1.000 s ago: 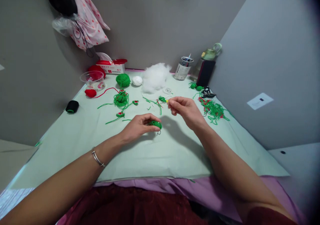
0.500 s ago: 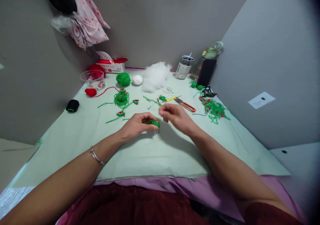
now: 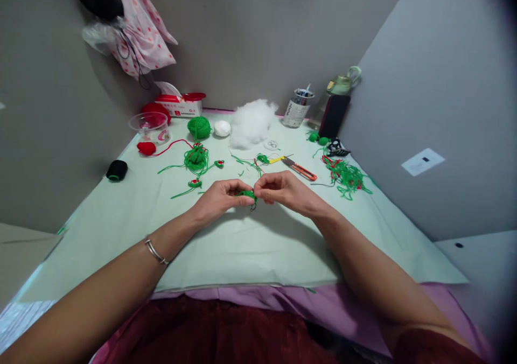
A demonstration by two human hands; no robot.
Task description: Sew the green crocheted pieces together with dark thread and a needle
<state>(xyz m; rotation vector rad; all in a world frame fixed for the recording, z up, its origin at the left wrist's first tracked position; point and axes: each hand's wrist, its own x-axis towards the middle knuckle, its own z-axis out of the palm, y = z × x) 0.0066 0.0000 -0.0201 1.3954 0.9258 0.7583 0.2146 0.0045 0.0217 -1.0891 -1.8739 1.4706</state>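
My left hand (image 3: 221, 198) pinches a small green crocheted piece (image 3: 247, 194) between thumb and fingers, a little above the table. A dark thread (image 3: 253, 207) dangles in a loop under the piece. My right hand (image 3: 278, 189) is closed in a pinch at the right edge of the green piece. Whatever lies between its fingertips is too small to make out. Just beyond the hands are a green yarn piece (image 3: 263, 159) with loose ends and orange-handled thread snips (image 3: 301, 169) with a yellow strip beside them.
Behind lie a green yarn ball (image 3: 199, 128), white stuffing (image 3: 253, 123) and a pen jar (image 3: 296, 111). Left are a clear plastic tub (image 3: 149, 127), a black thread spool (image 3: 117, 170) and crocheted pieces (image 3: 196, 159). A green yarn tangle (image 3: 348, 178) and a phone (image 3: 334, 116) are right.
My right hand has moved left and slightly down, from apart to touching the edge of the green crocheted piece. My left hand keeps its hold, barely shifted.
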